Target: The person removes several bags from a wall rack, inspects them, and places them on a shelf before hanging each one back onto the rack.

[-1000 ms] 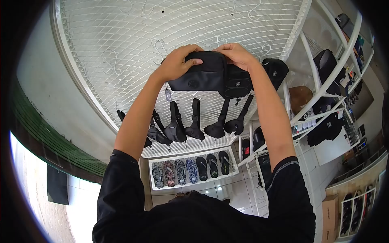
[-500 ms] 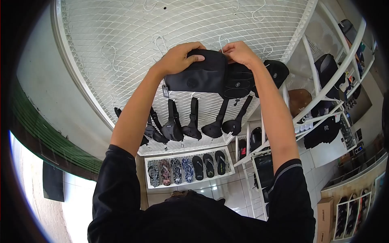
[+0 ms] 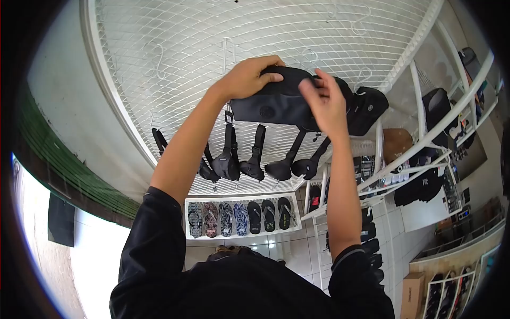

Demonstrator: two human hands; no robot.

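My left hand grips the top edge of a black bag, thumb over the front and fingers behind. The bag has a round emblem on its front and lies up against a white wire mesh panel. My right hand is in front of the bag's right end, thumb and fingers apart, the thumb smeared by motion. Just above it a white hook hangs on the mesh. Farther right hangs another black bag, partly overlapped by others behind my right hand.
Below, several black sling bags hang in a row from the mesh. Under them a white rack displays flip-flops. White metal rails with more goods stand on the right. A rolled green shutter lies at left.
My right hand has come away from the hook and moved down and right, its fingers opening. My left hand still grips the bag. The view has shifted slightly.
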